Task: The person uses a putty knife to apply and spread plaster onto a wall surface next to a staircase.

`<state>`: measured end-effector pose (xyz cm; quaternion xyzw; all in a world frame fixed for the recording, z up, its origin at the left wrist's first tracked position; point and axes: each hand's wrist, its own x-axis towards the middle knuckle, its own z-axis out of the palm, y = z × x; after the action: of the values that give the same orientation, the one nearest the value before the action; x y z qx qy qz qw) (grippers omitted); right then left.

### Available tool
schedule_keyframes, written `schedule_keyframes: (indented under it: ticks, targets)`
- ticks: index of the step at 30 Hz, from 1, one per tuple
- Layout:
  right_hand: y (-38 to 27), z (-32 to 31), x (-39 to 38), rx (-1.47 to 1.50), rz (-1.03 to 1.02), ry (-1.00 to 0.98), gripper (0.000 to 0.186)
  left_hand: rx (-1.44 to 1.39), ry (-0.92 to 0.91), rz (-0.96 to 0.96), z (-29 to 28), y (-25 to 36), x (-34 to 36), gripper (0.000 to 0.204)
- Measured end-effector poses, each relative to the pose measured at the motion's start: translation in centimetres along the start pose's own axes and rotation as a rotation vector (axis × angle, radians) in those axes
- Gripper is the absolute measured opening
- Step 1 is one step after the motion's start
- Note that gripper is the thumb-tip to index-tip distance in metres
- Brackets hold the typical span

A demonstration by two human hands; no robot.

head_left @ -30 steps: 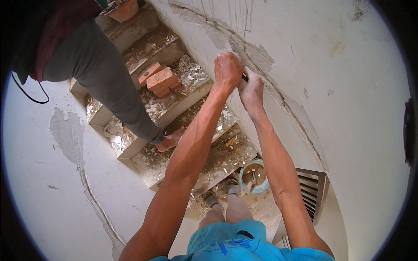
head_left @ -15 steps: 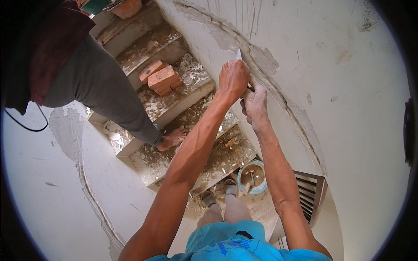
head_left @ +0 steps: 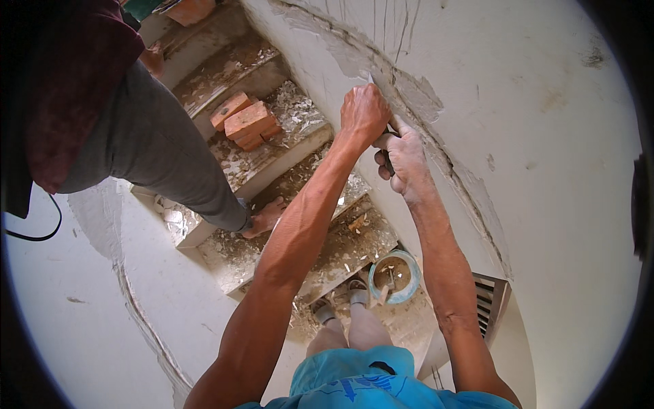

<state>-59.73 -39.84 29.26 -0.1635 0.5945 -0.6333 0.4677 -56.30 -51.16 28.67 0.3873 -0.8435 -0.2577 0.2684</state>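
Note:
My left hand (head_left: 366,114) is closed in a fist close to the wall, with a thin pale blade tip (head_left: 370,78) poking out beyond its knuckles. Just right of it, my right hand (head_left: 409,155) has its fingers curled around a dark tool handle (head_left: 389,162), its forefinger stretched toward the left fist. The palm is dusted pale. Whether blade and handle belong to one tool is hidden by the fists. Both hands are beside a long channel (head_left: 443,160) cut into the wall, with grey filler patches (head_left: 419,97) along its edges.
Debris-strewn stairs (head_left: 300,160) hold several bricks (head_left: 248,123). Another person's leg (head_left: 177,153) and bare foot (head_left: 266,218) stand at left. A round bucket (head_left: 409,292) is by my feet, near a slatted metal grille (head_left: 489,300). Another filled channel (head_left: 133,300) runs down the left wall.
My right hand has turned a little, showing more of the dark handle. My left fist has shifted slightly up and left. The other person's body has moved, and their hand now shows at upper left.

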Motion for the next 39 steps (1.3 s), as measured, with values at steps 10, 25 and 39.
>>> schedule_keyframes:
  ticks: [10,25,39]
  targets:
    - [-0.2,2.0,5.1,-0.006,0.058,-0.027,0.032,0.125,0.021,-0.013,0.7,-4.3,4.5,0.020]
    - [1.3,0.6,-1.0,0.245,-0.059,-0.061,0.038,0.024,-0.054,0.036,-0.4,-0.8,-0.9,0.034]
    - [-0.3,1.4,0.6,0.321,0.070,-0.061,0.022,0.040,-0.106,0.037,-0.2,-1.9,1.8,0.027]
